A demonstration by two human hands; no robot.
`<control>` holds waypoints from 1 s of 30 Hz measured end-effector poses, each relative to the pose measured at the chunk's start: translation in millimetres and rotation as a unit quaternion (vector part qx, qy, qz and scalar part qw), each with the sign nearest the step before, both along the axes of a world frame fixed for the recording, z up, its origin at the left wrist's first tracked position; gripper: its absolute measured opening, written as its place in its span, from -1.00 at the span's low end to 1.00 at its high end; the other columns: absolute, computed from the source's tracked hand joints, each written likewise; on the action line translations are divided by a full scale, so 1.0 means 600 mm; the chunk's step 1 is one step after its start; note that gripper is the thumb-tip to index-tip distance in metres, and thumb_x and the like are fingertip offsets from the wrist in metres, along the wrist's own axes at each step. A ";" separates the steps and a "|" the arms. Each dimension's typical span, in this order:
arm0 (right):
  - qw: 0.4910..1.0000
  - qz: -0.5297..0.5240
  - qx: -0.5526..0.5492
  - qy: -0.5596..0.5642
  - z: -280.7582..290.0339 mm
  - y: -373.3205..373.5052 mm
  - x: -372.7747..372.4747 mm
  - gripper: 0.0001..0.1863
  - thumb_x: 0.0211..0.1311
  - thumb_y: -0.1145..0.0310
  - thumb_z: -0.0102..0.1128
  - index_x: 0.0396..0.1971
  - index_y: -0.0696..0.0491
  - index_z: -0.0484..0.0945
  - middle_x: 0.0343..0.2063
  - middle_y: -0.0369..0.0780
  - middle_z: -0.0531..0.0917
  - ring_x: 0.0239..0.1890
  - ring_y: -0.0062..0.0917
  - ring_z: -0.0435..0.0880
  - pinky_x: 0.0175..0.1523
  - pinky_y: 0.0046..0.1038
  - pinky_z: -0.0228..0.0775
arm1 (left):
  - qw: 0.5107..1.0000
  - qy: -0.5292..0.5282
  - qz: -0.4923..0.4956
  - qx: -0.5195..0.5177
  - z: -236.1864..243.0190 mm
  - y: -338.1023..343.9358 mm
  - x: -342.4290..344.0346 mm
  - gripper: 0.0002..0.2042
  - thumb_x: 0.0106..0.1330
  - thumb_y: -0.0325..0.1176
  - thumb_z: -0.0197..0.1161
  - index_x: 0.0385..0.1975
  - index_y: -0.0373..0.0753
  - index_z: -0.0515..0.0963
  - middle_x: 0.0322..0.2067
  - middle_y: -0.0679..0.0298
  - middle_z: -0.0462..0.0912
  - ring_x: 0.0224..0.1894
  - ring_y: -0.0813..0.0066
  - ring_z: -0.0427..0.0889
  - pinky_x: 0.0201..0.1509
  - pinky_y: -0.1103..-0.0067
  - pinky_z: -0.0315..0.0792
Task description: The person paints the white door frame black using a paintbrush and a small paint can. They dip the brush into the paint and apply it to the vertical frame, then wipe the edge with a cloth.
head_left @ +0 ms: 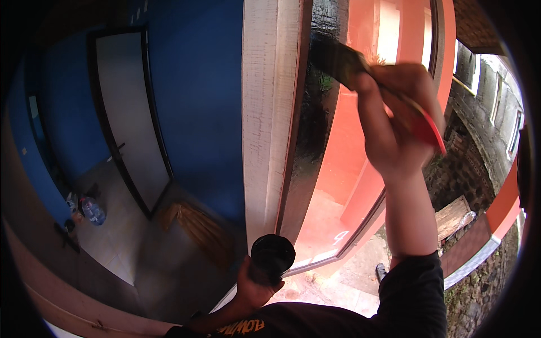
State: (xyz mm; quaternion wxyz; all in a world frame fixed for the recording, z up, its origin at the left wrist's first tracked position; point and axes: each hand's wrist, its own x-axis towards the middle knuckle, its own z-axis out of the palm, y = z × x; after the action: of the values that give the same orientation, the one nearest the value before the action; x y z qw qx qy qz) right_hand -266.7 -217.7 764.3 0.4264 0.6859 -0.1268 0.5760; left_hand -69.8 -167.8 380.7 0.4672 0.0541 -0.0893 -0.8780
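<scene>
In my raised right hand (403,112) is a paintbrush (417,121) with a red-edged handle. Its dark bristles (329,53) lie against a glossy, dark-coated vertical frame (304,141) beside a glazed pane, and are a little blurred. Pale, streaky wood (262,124) runs alongside the dark strip on its left. Low in the middle, my left hand (251,287) grips a round container (272,259) with a dark inside, held upright near the foot of that wood.
On the left are a blue wall (197,101), a pale door (124,101), plastic bottles (93,211) and a brown bundle (194,231) on the floor. The pink-reflecting glass (338,174) fills the centre right. Outside at right stand a stone wall (473,152) and a wooden board (451,219).
</scene>
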 end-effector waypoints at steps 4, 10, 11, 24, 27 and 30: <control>0.998 0.044 0.021 0.031 -0.035 0.006 0.009 -0.83 0.00 0.62 0.41 -0.44 0.17 0.55 -0.52 -0.18 0.59 -0.50 -0.36 0.59 -0.41 -0.43 0.41 | 1.000 0.018 -0.005 -0.006 -0.007 -0.004 -0.001 -0.37 0.42 0.34 -0.08 0.29 0.05 0.42 0.20 0.22 0.55 0.19 0.19 0.55 0.05 0.07 0.56; 0.995 0.093 0.039 -0.021 -0.042 0.013 0.003 -0.82 -0.02 0.61 0.41 -0.47 0.17 0.54 -0.49 -0.19 0.60 -0.47 -0.36 0.60 -0.41 -0.42 0.41 | 1.000 -0.026 0.001 -0.011 0.000 0.004 0.000 -0.36 0.43 0.35 -0.09 0.29 0.04 0.42 0.21 0.22 0.54 0.22 0.20 0.53 0.05 0.06 0.54; 0.998 0.057 0.019 -0.002 -0.039 0.013 0.002 -0.82 -0.02 0.61 0.41 -0.47 0.18 0.54 -0.49 -0.18 0.61 -0.47 -0.35 0.60 -0.40 -0.42 0.41 | 1.000 -0.021 0.004 -0.014 0.002 0.007 0.000 -0.36 0.43 0.35 -0.10 0.29 0.03 0.41 0.21 0.22 0.54 0.22 0.20 0.52 0.06 0.06 0.54; 0.997 0.015 0.078 -0.016 -0.035 0.014 0.001 -0.86 0.02 0.58 0.42 -0.45 0.16 0.58 -0.49 -0.19 0.61 -0.48 -0.34 0.60 -0.43 -0.40 0.40 | 1.000 0.024 0.004 0.012 0.013 0.016 -0.009 -0.40 0.47 0.20 -0.11 0.33 -0.07 0.41 0.25 0.20 0.52 0.25 0.16 0.50 0.03 0.07 0.53; 0.999 0.006 0.035 0.037 -0.036 0.014 0.001 -0.86 0.04 0.57 0.41 -0.44 0.15 0.58 -0.49 -0.20 0.60 -0.49 -0.35 0.59 -0.44 -0.39 0.40 | 1.000 0.010 -0.003 0.008 0.008 0.017 -0.010 -0.38 0.44 0.25 -0.08 0.32 -0.02 0.40 0.24 0.21 0.52 0.24 0.16 0.50 0.05 0.07 0.53; 0.993 -0.019 0.110 -0.025 -0.036 0.014 0.000 -0.87 0.04 0.57 0.41 -0.46 0.16 0.58 -0.48 -0.21 0.60 -0.47 -0.37 0.59 -0.43 -0.38 0.41 | 1.000 -0.017 -0.011 0.018 0.004 0.020 -0.010 -0.36 0.40 0.34 -0.03 0.29 0.04 0.40 0.21 0.19 0.53 0.21 0.15 0.53 0.05 0.05 0.55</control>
State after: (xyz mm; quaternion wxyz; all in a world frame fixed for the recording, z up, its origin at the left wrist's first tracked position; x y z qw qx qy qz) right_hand -267.0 -209.3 742.6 0.3558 0.7117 -0.2126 0.5672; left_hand -75.7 -155.5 382.9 0.4550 0.0761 -0.0817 -0.8835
